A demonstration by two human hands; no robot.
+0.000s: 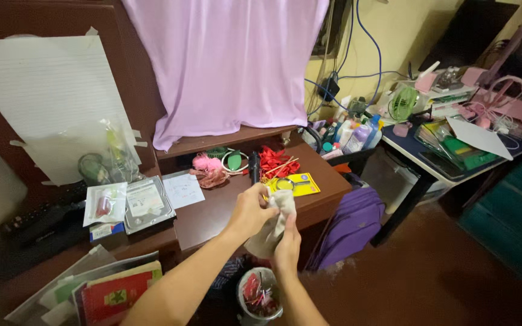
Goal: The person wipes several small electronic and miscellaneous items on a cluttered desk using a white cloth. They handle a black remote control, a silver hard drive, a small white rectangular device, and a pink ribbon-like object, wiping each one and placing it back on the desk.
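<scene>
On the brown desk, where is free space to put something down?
The desk is bare in front, between the white paper, the yellow card and the hands holding a cloth. The back edge is crowded with red and pink items, the left with packets and books.

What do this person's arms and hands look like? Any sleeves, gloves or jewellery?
Both forearms are bare as far as the view shows, with no sleeves. The left hand and right hand wear no gloves, and no ring, watch or bracelet can be seen, though the picture is too coarse to rule out small items.
</scene>
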